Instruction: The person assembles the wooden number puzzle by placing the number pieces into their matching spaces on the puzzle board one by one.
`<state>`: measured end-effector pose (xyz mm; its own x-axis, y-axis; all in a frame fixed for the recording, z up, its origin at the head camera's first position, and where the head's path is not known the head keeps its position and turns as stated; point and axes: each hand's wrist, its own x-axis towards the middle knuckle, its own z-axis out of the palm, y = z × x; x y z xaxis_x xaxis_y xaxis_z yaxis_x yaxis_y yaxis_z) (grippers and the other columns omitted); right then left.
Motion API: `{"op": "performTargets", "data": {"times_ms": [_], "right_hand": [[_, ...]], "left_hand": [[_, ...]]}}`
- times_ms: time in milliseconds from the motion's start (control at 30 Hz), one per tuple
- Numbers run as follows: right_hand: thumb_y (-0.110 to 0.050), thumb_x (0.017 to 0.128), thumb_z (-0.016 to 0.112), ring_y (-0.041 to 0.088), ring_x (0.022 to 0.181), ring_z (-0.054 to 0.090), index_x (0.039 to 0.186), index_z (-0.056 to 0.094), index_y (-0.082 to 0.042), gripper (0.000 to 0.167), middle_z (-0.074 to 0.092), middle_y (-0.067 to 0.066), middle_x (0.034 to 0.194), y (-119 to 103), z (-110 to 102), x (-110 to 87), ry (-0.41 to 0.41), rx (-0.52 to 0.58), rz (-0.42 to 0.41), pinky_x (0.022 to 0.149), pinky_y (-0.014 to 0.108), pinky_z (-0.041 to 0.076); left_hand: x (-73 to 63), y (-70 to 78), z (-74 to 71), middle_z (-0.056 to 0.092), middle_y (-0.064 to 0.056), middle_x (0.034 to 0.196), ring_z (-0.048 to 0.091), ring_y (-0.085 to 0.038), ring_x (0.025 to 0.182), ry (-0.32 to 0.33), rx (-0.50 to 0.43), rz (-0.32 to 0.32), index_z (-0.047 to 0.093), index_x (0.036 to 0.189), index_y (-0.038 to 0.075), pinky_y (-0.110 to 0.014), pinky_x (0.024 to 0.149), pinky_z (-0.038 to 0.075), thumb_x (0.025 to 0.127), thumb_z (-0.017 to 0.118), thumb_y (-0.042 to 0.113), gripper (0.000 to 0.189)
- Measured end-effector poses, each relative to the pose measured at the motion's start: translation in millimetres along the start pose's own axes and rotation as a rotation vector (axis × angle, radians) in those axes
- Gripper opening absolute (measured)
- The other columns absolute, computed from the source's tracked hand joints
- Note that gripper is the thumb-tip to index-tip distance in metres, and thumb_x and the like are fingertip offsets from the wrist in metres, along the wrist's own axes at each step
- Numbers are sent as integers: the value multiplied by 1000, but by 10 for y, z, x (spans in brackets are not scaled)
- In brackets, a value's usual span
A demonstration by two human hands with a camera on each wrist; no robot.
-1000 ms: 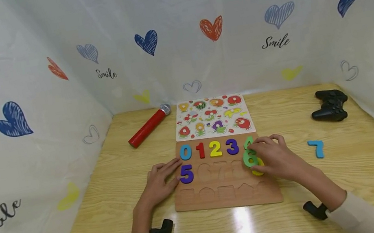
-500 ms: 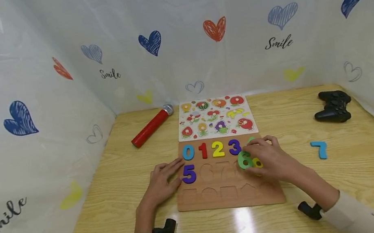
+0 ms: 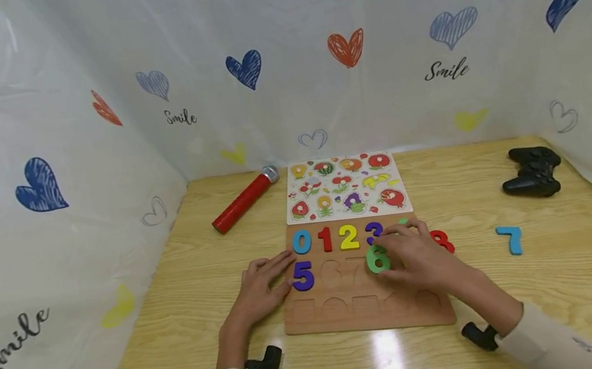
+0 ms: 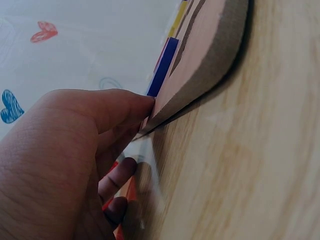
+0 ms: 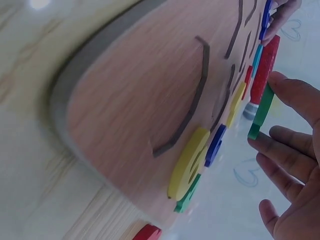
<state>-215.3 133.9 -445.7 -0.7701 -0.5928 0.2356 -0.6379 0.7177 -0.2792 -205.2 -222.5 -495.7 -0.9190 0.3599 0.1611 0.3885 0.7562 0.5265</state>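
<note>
My right hand [image 3: 416, 256] pinches a green number six [image 3: 377, 259] between thumb and fingertips, above the wooden number board [image 3: 318, 318]. In the right wrist view the green six [image 5: 262, 112] is raised clear of the board. My left hand [image 3: 259, 288] rests at the board's left edge, its fingertips touching it beside a purple five [image 3: 302, 276]. Along the top row sit a blue zero [image 3: 301, 242], a red one [image 3: 325, 239], a yellow two [image 3: 348, 237] and a purple three [image 3: 374, 232]. A yellow nine [image 5: 189, 162] and a green four [image 5: 187, 195] show in the right wrist view.
A red eight [image 3: 442, 241] lies just past the board's right edge, and a blue seven [image 3: 511, 238] farther right. Behind the board is a fruit puzzle [image 3: 345, 189]. A red microphone [image 3: 244, 201] lies back left, a black game controller [image 3: 532, 172] back right.
My right hand has carried the green six leftward over the board, and the red eight has come into sight behind it. The left hand stays at the board's edge. The head view has shifted slightly.
</note>
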Motion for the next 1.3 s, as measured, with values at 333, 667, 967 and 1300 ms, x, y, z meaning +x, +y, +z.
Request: {"op": "performTargets", "data": {"times_ms": [333, 667, 967, 1300], "right_hand": [[-37, 81, 84, 29, 123, 50, 125, 68, -6, 56, 69, 4, 118, -112, 63, 83, -14, -8, 0, 103, 57, 19], [-41, 82, 82, 25, 125, 48, 125, 68, -11, 54, 67, 0, 119, -214, 149, 160, -46, 11, 5, 105, 56, 20], [-40, 83, 82, 26, 125, 50, 127, 68, -10, 56, 68, 1, 119, -266, 229, 248, -56, -7, -23, 107, 57, 23], [-41, 83, 82, 25, 125, 49, 127, 68, -10, 55, 69, -1, 118, -328, 301, 320, -60, -16, -44, 109, 61, 19]], "left_hand": [[-10, 1, -10, 41, 8, 156, 37, -30, 129, -18, -6, -24, 51, 149, 26, -49, 95, 30, 100, 61, 30, 50], [-8, 13, -8, 43, 5, 155, 38, -31, 128, -2, -3, -13, 52, 148, 24, -50, 93, 31, 99, 62, 30, 51], [-2, 5, 10, 44, 5, 154, 39, -30, 127, 2, 2, -3, 54, 147, 23, -50, 93, 32, 99, 62, 32, 50], [-5, 18, -7, 42, 6, 156, 38, -29, 129, -21, -9, -23, 52, 149, 25, -48, 93, 31, 101, 59, 35, 49]]}}
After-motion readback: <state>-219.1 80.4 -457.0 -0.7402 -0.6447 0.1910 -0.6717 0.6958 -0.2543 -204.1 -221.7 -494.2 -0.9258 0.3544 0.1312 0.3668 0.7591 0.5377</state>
